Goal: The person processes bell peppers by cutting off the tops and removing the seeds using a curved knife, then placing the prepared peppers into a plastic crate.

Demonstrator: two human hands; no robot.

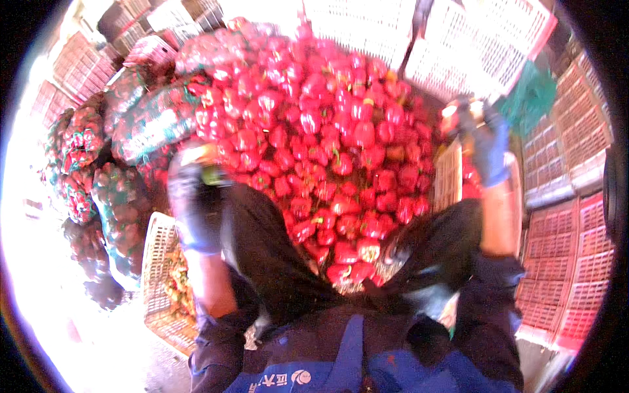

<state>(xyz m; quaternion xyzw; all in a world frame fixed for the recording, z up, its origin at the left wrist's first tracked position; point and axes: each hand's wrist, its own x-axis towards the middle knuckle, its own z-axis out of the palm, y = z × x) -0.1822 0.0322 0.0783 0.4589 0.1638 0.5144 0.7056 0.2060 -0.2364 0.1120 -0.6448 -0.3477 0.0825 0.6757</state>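
Observation:
Red bell peppers [341,131] lie in a big heap in front of me, reaching down between my knees. My right hand [486,141], in a dark and blue glove, is raised over a cream crate [448,175] at the heap's right edge. Its fingers curl around what looks like a red bell pepper [450,113], blurred and bright with glare. My left hand [195,200], gloved alike, is smeared by motion beside my left knee. A yellow-green patch [213,175] shows at its fingers; what it belongs to is unclear.
Below my left hand stands a cream crate [154,252] with orange and greenish produce. Filled net sacks [121,209] crowd the left. Stacked crates [560,268] line the right, and white crates [458,49] stand behind the heap near green netting [532,98].

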